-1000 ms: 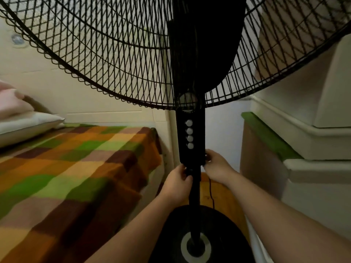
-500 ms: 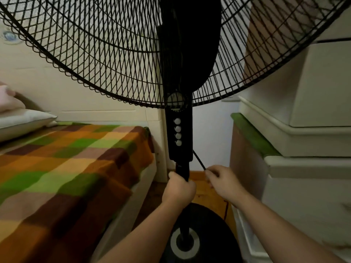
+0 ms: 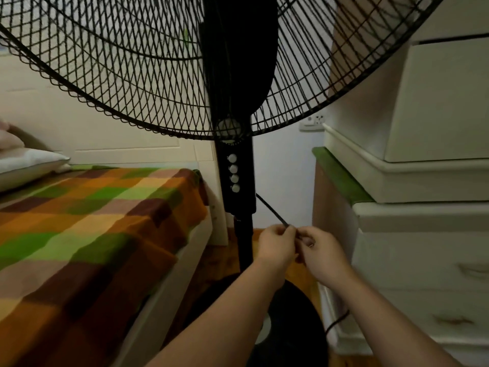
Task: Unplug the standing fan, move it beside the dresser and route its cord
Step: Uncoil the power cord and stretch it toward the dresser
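Standing fan [image 3: 239, 181] on wood floor [image 3: 297, 274] between bed [image 3: 92, 221] and dresser [image 3: 423, 247], fingers [image 3: 287, 231] of left hand [image 3: 276, 246] and right hand [image 3: 321, 254] pinching its cord [image 3: 271, 210]

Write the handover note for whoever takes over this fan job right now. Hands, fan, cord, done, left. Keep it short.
Left hand: grip pinched on the cord, right of the pole.
Right hand: pinching the same cord just beside the left.
Standing fan: upright between the bed and the dresser, with its base on the floor.
Cord: taut from the control column down to the hands. More of it shows low by the dresser. The plug is not in view.
Done: fan appears placed beside the dresser. Unplugging cannot be confirmed.
Left: route the cord.
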`<state>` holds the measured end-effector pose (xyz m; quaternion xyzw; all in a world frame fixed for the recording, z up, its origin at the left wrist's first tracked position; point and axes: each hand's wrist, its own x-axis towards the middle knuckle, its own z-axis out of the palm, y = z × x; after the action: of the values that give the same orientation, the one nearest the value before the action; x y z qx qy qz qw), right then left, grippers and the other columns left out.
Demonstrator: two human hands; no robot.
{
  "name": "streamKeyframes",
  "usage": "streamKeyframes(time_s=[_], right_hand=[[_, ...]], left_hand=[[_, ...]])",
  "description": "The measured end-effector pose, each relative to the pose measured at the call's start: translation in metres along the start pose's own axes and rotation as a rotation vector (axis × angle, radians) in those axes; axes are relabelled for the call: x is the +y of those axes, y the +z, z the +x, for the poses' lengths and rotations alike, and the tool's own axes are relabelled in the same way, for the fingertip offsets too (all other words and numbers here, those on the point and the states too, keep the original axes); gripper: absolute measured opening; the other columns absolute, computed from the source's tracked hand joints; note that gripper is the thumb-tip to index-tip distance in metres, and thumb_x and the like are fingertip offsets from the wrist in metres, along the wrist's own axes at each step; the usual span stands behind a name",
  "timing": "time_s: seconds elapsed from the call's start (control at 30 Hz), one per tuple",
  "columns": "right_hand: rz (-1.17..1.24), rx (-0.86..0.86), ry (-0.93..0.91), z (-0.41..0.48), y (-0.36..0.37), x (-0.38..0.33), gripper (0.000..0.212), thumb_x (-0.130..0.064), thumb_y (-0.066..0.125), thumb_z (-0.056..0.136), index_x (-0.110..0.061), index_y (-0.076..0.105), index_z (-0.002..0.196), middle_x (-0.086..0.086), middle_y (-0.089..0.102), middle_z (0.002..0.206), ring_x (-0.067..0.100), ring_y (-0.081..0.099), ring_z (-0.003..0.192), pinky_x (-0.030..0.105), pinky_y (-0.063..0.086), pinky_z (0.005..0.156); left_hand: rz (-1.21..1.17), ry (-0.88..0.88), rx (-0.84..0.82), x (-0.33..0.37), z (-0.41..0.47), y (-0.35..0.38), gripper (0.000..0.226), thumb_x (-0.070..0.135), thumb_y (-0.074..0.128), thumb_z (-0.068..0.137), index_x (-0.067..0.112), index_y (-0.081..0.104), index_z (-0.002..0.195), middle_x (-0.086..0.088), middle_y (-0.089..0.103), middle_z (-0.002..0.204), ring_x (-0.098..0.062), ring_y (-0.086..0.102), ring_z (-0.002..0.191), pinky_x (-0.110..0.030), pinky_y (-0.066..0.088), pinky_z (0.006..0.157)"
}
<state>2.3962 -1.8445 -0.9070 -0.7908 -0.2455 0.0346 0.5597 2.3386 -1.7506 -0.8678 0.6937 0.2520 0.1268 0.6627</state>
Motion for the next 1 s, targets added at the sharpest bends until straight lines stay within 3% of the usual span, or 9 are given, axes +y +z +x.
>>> streamKeyframes(time_s=[0.1, 0.2, 0.37, 0.47, 0.57, 0.7, 0.77, 0.9, 1.0], right_hand=[[0.073, 0.049, 0.004, 0.003, -0.014, 0.001, 0.017, -0.02, 0.063, 0.097, -0.034, 0.07, 0.089, 0.0, 0.072, 0.072, 0.018, 0.07, 0.071, 0.041, 0.059, 0.07], [0.155, 0.061, 0.063, 0.001, -0.028, 0.001, 0.01, -0.027, 0.065, 0.096, -0.026, 0.074, 0.091, -0.007, 0.074, 0.072, 0.01, 0.071, 0.069, 0.032, 0.058, 0.065], [0.193, -0.012, 0.22, -0.024, -0.07, -0.026, 0.025, -0.033, 0.066, 0.094, -0.021, 0.07, 0.073, -0.004, 0.066, 0.06, 0.008, 0.063, 0.055, 0.027, 0.052, 0.057], [0.169, -0.028, 0.307, -0.04, -0.106, -0.057, 0.025, -0.033, 0.068, 0.092, -0.024, 0.069, 0.069, -0.005, 0.061, 0.054, 0.008, 0.058, 0.049, 0.025, 0.049, 0.053], [0.182, 0.03, 0.333, -0.04, -0.143, -0.095, 0.022, -0.032, 0.07, 0.091, -0.014, 0.072, 0.079, -0.003, 0.057, 0.054, 0.009, 0.052, 0.047, 0.026, 0.043, 0.05], [0.081, 0.056, 0.309, -0.021, -0.181, -0.153, 0.013, -0.027, 0.074, 0.088, -0.019, 0.074, 0.078, -0.013, 0.065, 0.054, -0.007, 0.052, 0.041, 0.006, 0.031, 0.04], [0.057, 0.041, 0.337, -0.016, -0.193, -0.176, 0.009, -0.022, 0.076, 0.086, -0.014, 0.076, 0.082, -0.009, 0.064, 0.057, -0.007, 0.05, 0.038, 0.007, 0.032, 0.038], [0.013, -0.105, 0.472, -0.02, -0.226, -0.227, 0.004, -0.018, 0.071, 0.09, -0.014, 0.07, 0.089, 0.001, 0.063, 0.066, 0.004, 0.05, 0.039, 0.021, 0.039, 0.041], [-0.065, -0.197, 0.516, -0.028, -0.256, -0.259, 0.003, -0.011, 0.067, 0.09, -0.011, 0.067, 0.093, 0.006, 0.064, 0.07, 0.013, 0.052, 0.041, 0.022, 0.041, 0.039]], left_hand=[[-0.114, 0.005, 0.036, 0.014, 0.004, 0.007, 0.02, 0.023, 0.055, 0.102, 0.009, 0.062, 0.114, -0.006, 0.068, 0.093, -0.016, 0.06, 0.073, -0.023, 0.048, 0.058], [-0.43, 0.007, -0.033, 0.043, 0.004, 0.014, 0.018, 0.021, 0.052, 0.104, 0.011, 0.055, 0.118, -0.006, 0.076, 0.097, -0.023, 0.074, 0.083, -0.039, 0.06, 0.072], [-0.735, -0.135, -0.037, 0.109, 0.002, 0.019, 0.012, 0.02, 0.045, 0.106, 0.012, 0.055, 0.105, -0.003, 0.078, 0.078, -0.02, 0.077, 0.071, -0.033, 0.059, 0.05], [-0.866, -0.27, 0.026, 0.142, 0.003, 0.022, 0.024, 0.018, 0.042, 0.108, 0.001, 0.058, 0.107, -0.008, 0.074, 0.081, -0.019, 0.073, 0.07, -0.032, 0.062, 0.057], [-0.827, -0.354, 0.124, 0.162, -0.002, 0.031, 0.027, 0.015, 0.037, 0.109, -0.001, 0.056, 0.118, -0.014, 0.066, 0.093, -0.021, 0.064, 0.077, -0.03, 0.058, 0.066], [-0.76, -0.455, 0.089, 0.19, -0.041, 0.061, 0.034, 0.021, 0.038, 0.109, 0.004, 0.06, 0.09, -0.008, 0.064, 0.08, -0.017, 0.061, 0.067, -0.025, 0.054, 0.057], [-0.755, -0.469, 0.018, 0.207, -0.065, 0.076, 0.034, 0.017, 0.038, 0.108, 0.005, 0.06, 0.085, -0.009, 0.066, 0.073, -0.019, 0.063, 0.061, -0.026, 0.055, 0.052], [-0.643, -0.562, -0.089, 0.247, -0.104, 0.088, 0.035, 0.008, 0.036, 0.106, 0.007, 0.057, 0.078, -0.011, 0.056, 0.075, -0.021, 0.054, 0.065, -0.028, 0.045, 0.061], [-0.556, -0.625, -0.114, 0.276, -0.128, 0.096, 0.034, 0.013, 0.035, 0.107, 0.009, 0.054, 0.08, -0.009, 0.055, 0.078, -0.02, 0.053, 0.066, -0.027, 0.045, 0.056]])
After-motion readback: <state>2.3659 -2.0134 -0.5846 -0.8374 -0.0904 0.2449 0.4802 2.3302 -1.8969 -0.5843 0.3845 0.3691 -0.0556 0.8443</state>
